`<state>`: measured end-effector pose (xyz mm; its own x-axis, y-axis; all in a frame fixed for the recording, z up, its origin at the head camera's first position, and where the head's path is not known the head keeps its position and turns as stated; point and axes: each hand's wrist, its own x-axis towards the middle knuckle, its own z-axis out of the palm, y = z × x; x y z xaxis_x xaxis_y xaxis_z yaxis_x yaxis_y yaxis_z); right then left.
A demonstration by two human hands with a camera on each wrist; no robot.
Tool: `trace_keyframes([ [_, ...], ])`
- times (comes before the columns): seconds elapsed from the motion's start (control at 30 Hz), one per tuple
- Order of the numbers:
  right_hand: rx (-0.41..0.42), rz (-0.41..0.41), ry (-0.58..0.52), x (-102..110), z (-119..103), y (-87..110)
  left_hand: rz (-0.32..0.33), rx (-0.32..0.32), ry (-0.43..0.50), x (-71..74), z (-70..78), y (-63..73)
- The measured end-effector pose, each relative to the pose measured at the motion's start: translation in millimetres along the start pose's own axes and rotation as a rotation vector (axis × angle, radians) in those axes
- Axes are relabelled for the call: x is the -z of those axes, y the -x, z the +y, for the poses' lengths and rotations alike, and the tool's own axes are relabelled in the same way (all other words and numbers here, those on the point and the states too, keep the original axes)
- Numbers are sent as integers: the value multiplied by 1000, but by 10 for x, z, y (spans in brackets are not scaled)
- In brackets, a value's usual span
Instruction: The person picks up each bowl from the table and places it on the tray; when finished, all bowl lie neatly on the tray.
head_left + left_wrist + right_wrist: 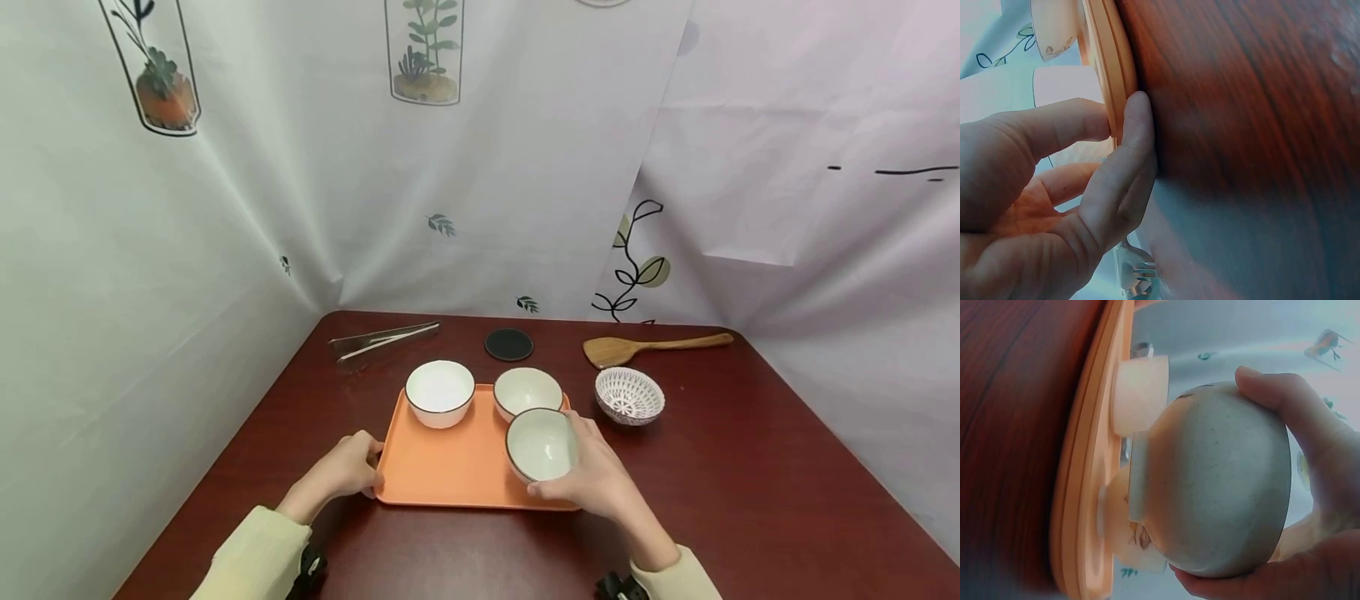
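Note:
My left hand (350,463) pinches the left rim of an orange tray (450,467), thumb and fingers on either side of the edge in the left wrist view. With my right hand (596,475) I grip a pale ceramic bowl (1222,481) by its dark rim, thumb and fingers spread across it. That bowl hangs upright, close over the tray's front right part. Behind it on the tray stands a second pale bowl (528,388), partly overlapped in the head view. A white bowl (440,392) with a dark rim stands at the tray's back left.
Right of the tray sits a small white patterned bowl (630,397). A wooden spatula (622,350) lies behind it. Metal tongs (384,340) and a black round coaster (509,344) lie along the table's back edge, before a hung printed cloth (525,208).

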<state>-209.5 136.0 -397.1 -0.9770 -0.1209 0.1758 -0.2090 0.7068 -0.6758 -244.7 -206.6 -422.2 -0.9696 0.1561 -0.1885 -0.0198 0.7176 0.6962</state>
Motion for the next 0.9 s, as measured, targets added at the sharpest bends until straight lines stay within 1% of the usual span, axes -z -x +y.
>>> trace_keyframes([
  [0.17,32,-9,20,-104,-66,-45,-9,-8,11,-10,14,-16],
  [0.33,55,-41,33,-206,-172,-97,-5,-6,12,-27,15,-14],
  [0.6,59,-139,-17,-382,-326,-185,-13,-5,9,-18,5,6],
  [0.77,108,-181,-70,-521,-416,-242,-10,3,2,10,9,13],
  [0.9,151,-191,-96,-629,-474,-274,-6,-3,-10,25,18,11],
])
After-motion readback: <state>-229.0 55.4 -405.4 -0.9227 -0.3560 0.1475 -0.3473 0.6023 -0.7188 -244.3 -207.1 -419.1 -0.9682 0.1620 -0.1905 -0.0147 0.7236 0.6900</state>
